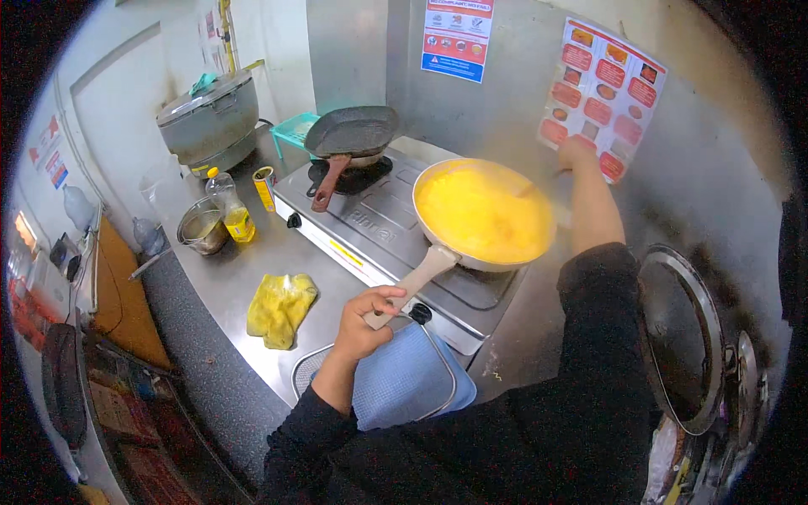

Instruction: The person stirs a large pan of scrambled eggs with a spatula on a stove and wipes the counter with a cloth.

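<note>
My left hand [369, 322] grips the pale handle of a frying pan [435, 255], which sits tilted over the right burner of a two-burner Rinnai gas stove [372, 221]. Bright yellow, sauce-like food [480, 214] fills the pan. Beyond its right rim, my right hand [576, 153] is closed around a utensil, mostly blurred by steam; a brownish part of the utensil [528, 190] shows at the food's edge. On the left burner rests a dark square grill pan [353, 129] with a reddish-brown handle.
Left of the stove stand an oil bottle [235, 211], a metal pot [203, 227], a can [264, 188] and a large rice cooker [211, 120]. A yellow cloth [281, 309] and a blue cloth over a wire basket [404, 379] lie nearer. Large lids [682, 334] lean at right.
</note>
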A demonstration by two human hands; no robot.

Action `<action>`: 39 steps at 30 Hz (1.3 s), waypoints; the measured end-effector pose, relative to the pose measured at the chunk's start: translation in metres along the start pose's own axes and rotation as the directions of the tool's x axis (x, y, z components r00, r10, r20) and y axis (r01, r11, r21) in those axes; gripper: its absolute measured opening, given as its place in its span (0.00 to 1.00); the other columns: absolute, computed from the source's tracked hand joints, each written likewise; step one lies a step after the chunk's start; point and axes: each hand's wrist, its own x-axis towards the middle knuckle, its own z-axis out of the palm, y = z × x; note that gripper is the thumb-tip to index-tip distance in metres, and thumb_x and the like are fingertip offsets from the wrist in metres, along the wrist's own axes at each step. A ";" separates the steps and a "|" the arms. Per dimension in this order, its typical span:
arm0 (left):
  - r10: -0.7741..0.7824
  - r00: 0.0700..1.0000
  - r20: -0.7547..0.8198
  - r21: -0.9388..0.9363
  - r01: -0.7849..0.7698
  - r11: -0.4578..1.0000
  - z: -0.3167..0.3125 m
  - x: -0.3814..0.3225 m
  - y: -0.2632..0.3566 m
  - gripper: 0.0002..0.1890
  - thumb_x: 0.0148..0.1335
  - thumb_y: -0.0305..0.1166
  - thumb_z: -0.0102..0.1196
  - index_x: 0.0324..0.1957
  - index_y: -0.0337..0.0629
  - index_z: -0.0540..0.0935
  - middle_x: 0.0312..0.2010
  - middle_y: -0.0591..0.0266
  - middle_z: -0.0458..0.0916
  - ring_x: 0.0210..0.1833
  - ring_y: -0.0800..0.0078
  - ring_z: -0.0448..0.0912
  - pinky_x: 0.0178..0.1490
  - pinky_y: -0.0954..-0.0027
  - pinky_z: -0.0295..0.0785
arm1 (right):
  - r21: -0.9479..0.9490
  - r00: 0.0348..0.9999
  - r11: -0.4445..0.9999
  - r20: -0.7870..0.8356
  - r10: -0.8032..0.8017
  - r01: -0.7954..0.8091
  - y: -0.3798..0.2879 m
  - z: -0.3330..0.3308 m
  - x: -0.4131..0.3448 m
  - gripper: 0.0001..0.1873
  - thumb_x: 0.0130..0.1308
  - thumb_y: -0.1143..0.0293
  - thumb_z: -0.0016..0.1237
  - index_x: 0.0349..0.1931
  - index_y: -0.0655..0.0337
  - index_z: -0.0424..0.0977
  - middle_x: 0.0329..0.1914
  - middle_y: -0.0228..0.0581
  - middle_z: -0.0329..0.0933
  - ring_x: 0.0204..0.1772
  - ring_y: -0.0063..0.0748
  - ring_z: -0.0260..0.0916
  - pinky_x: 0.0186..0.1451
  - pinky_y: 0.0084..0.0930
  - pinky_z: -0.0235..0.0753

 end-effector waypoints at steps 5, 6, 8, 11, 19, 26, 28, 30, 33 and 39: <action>-0.014 1.000 -0.003 0.010 0.014 1.000 0.004 0.003 0.001 0.15 0.29 0.15 0.48 0.25 0.39 0.75 0.44 0.56 0.75 0.46 0.71 0.72 0.49 0.72 0.64 | -0.035 0.972 0.999 0.236 0.004 0.005 0.026 0.003 -0.009 0.14 0.47 0.71 0.49 0.37 0.60 0.76 0.43 0.46 0.74 0.47 0.42 0.71 0.46 0.37 0.70; -0.004 1.000 -0.005 0.013 0.004 1.000 0.003 0.001 0.003 0.14 0.29 0.15 0.48 0.25 0.39 0.75 0.44 0.56 0.75 0.45 0.71 0.72 0.49 0.72 0.64 | -0.070 0.960 0.995 0.275 -0.046 0.067 0.020 -0.004 -0.016 0.14 0.47 0.70 0.50 0.37 0.60 0.76 0.42 0.46 0.74 0.46 0.42 0.72 0.45 0.37 0.71; 0.014 1.000 -0.005 0.019 -0.014 1.000 0.000 0.000 0.000 0.14 0.30 0.15 0.48 0.25 0.39 0.75 0.44 0.56 0.75 0.45 0.72 0.72 0.48 0.73 0.64 | -0.050 0.965 0.993 0.247 -0.094 0.109 0.004 -0.030 -0.042 0.15 0.46 0.67 0.52 0.36 0.60 0.76 0.42 0.46 0.74 0.44 0.40 0.72 0.45 0.35 0.71; 0.018 1.000 -0.012 -0.042 -0.019 0.999 0.006 0.002 -0.003 0.14 0.31 0.16 0.48 0.25 0.39 0.75 0.44 0.56 0.75 0.45 0.72 0.72 0.48 0.73 0.64 | -0.062 0.971 0.981 0.167 -0.170 0.183 0.008 -0.061 -0.068 0.16 0.45 0.63 0.55 0.35 0.61 0.77 0.40 0.45 0.75 0.42 0.39 0.73 0.44 0.34 0.71; 0.030 0.999 -0.019 -0.009 -0.031 0.999 0.006 0.002 0.000 0.14 0.31 0.16 0.48 0.26 0.39 0.74 0.44 0.55 0.75 0.45 0.70 0.72 0.49 0.72 0.64 | -0.014 0.879 0.891 0.167 -0.446 0.454 -0.040 -0.110 -0.155 0.15 0.44 0.62 0.55 0.31 0.61 0.77 0.32 0.47 0.76 0.37 0.43 0.73 0.40 0.36 0.71; -0.004 1.000 -0.023 -0.067 0.003 0.998 0.008 0.004 0.000 0.13 0.31 0.16 0.48 0.25 0.39 0.74 0.44 0.55 0.75 0.44 0.73 0.72 0.47 0.75 0.64 | 0.121 0.862 0.868 0.117 -0.493 0.481 -0.028 -0.081 -0.188 0.12 0.46 0.62 0.51 0.28 0.60 0.77 0.28 0.45 0.76 0.33 0.41 0.74 0.37 0.35 0.71; -0.006 0.999 -0.037 -0.064 0.003 0.998 0.005 -0.001 -0.004 0.13 0.30 0.16 0.48 0.25 0.39 0.75 0.44 0.56 0.75 0.43 0.74 0.72 0.45 0.76 0.64 | 0.212 0.853 0.840 0.045 -0.519 0.500 -0.030 -0.067 -0.200 0.12 0.47 0.61 0.50 0.28 0.60 0.77 0.28 0.45 0.76 0.33 0.41 0.74 0.37 0.35 0.71; -0.005 0.999 -0.044 -0.058 0.003 0.998 0.004 -0.002 -0.008 0.13 0.29 0.17 0.49 0.25 0.39 0.75 0.44 0.56 0.76 0.41 0.75 0.72 0.44 0.77 0.64 | 0.313 0.858 0.807 -0.053 -0.511 0.500 -0.031 -0.058 -0.211 0.13 0.48 0.60 0.48 0.28 0.61 0.77 0.28 0.45 0.75 0.34 0.42 0.73 0.38 0.35 0.71; 0.006 0.999 -0.045 -0.042 -0.008 0.999 0.003 -0.001 -0.010 0.14 0.28 0.17 0.49 0.25 0.40 0.75 0.43 0.57 0.76 0.41 0.75 0.72 0.43 0.77 0.64 | 0.283 0.823 0.780 -0.067 -0.565 0.558 -0.051 -0.035 -0.201 0.12 0.49 0.62 0.48 0.29 0.59 0.76 0.31 0.45 0.75 0.36 0.42 0.73 0.39 0.37 0.70; 0.015 1.000 -0.018 -0.030 -0.015 0.999 0.005 0.003 -0.003 0.15 0.27 0.18 0.49 0.25 0.40 0.76 0.43 0.56 0.76 0.43 0.72 0.73 0.45 0.75 0.64 | 0.283 0.909 0.872 -0.001 -0.417 0.401 -0.110 -0.026 -0.182 0.11 0.53 0.67 0.43 0.31 0.62 0.76 0.36 0.48 0.75 0.39 0.43 0.73 0.41 0.37 0.71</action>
